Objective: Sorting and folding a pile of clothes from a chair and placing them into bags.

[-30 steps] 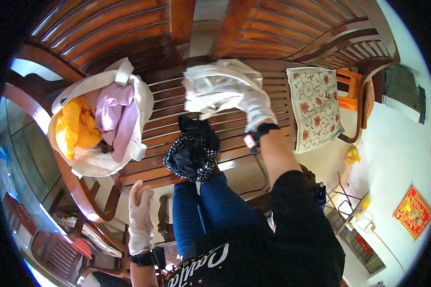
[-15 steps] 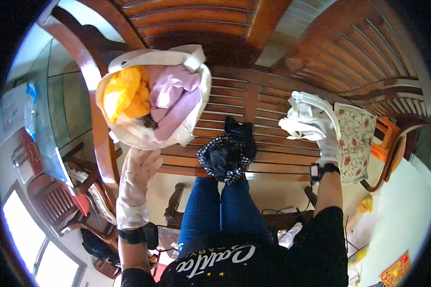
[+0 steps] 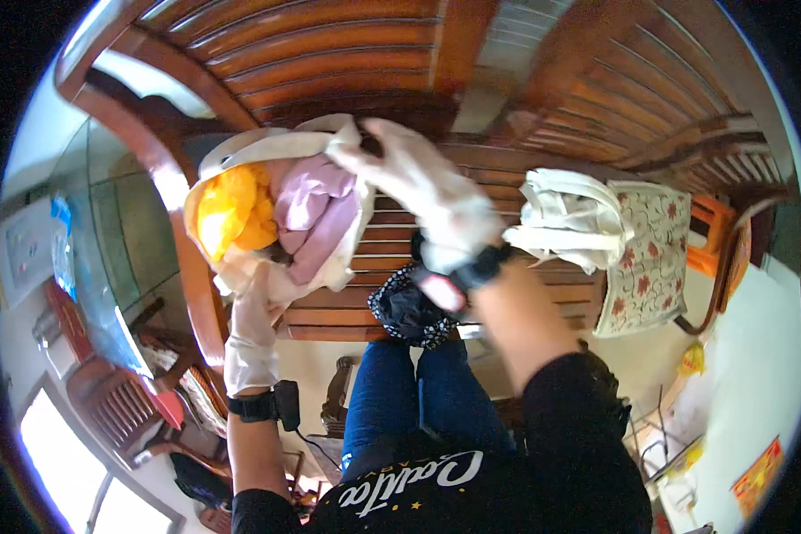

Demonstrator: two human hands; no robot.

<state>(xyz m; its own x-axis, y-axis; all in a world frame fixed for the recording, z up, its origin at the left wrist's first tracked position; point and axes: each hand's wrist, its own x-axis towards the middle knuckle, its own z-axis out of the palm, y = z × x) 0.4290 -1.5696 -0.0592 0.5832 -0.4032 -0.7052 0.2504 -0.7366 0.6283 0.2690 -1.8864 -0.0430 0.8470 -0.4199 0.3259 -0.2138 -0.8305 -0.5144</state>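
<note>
A white cloth bag sits open on the left of the wooden bench, holding a yellow cloth and a light purple cloth. My left hand, in a white glove, is closed on the bag's near rim. Reaching across, my right hand, also white-gloved, meets the far right rim by the bag's strap; motion smears its fingers. Just below that hand lies a black bundle with a white-dotted edge, partly hidden by my wrist. A folded white cloth bag rests farther right on the bench, apart from both hands.
A flowered cushion lies at the bench's right end, beside an orange plastic stool. The slatted bench back rises at the far side, and a wooden armrest borders the bag. A glass table stands left.
My right hand has let go of the folded white bag at right and swung left to the open bag. My left hand has moved onto that bag's near rim.
</note>
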